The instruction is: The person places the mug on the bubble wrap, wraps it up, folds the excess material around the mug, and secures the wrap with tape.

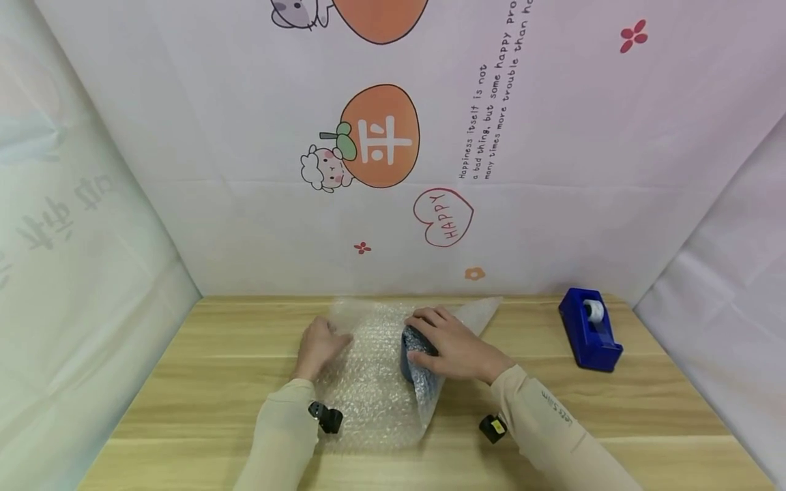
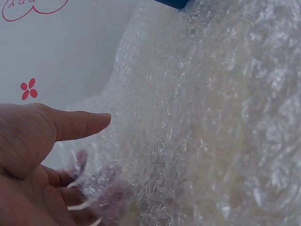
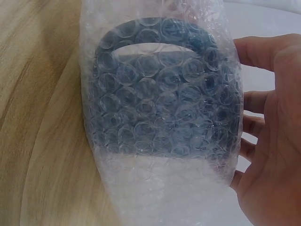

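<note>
A sheet of clear bubble wrap [image 1: 371, 399] lies across the wooden table, its right part folded up over a dark blue mug [image 1: 406, 365]. My right hand [image 1: 457, 346] grips the mug through the wrap, thumb on the near side and fingers over the far side. In the right wrist view the mug's arched handle and body [image 3: 150, 99] show through the bubbles. At the sheet's left edge is my left hand [image 1: 321, 348]. The left wrist view shows its thumb straight and apart from the wrap, with the other fingers behind the clear sheet [image 2: 164, 117].
A blue tape dispenser [image 1: 591, 331] with a roll of tape stands at the back right of the table [image 1: 215, 382]. A white printed cloth [image 1: 552, 204] hangs behind the table, and more white cloth hangs at both sides.
</note>
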Available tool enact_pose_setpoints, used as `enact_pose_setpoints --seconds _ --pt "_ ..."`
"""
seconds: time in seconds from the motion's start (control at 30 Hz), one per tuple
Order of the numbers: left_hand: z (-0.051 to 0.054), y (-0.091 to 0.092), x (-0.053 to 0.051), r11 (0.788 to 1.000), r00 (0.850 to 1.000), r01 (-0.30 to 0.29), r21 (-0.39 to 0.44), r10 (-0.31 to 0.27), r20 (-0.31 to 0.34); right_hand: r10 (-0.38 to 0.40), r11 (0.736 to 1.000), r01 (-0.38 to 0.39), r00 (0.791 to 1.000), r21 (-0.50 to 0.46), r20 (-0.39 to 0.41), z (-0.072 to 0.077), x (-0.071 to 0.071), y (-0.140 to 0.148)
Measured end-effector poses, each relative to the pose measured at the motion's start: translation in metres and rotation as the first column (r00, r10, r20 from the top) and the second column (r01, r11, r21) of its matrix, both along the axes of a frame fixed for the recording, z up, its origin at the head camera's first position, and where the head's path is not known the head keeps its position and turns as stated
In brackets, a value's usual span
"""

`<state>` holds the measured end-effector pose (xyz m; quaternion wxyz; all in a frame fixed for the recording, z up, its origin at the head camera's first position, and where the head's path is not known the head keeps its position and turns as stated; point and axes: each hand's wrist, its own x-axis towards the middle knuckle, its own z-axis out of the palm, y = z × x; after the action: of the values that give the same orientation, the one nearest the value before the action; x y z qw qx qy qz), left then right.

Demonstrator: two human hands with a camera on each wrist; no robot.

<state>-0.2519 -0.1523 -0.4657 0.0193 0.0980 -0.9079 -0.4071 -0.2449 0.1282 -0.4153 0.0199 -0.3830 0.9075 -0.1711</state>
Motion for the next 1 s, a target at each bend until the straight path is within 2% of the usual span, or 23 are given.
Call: enact_pose_setpoints --seconds 0.13,0.2,0.3,0.57,0.93,1.0 --pt "0.002 0.002 -0.003 0.998 0.996 0.03 0.062 -0.025 -0.085 0.004 1.0 -0.004 1.0 -0.002 -0.01 0.001 -0.001 -0.001" --pt "0.003 0.003 -0.004 0.997 0.99 0.045 0.055 -0.037 -0.138 0.007 1.0 -0.008 1.0 -0.007 -0.014 0.001 -0.001 -0.001" --pt "0.006 0.005 -0.006 0.997 0.981 0.066 0.039 -0.058 -0.184 0.009 1.0 -0.009 1.0 -0.01 -0.009 0.002 0.0 -0.001" --pt "0.021 0.014 0.002 0.981 0.96 0.177 0.077 -0.155 -0.234 0.006 1.0 -0.006 1.0 -0.015 0.0 0.002 0.001 -0.001" --pt "0.041 0.029 0.012 0.967 0.928 0.25 0.053 -0.223 -0.299 -0.004 0.999 0.004 1.0 -0.035 0.003 -0.002 0.0 0.0" --pt "0.043 0.034 0.013 0.96 0.916 0.275 0.049 -0.246 -0.316 -0.008 0.999 0.008 1.0 -0.041 0.002 -0.002 0.0 0.0"
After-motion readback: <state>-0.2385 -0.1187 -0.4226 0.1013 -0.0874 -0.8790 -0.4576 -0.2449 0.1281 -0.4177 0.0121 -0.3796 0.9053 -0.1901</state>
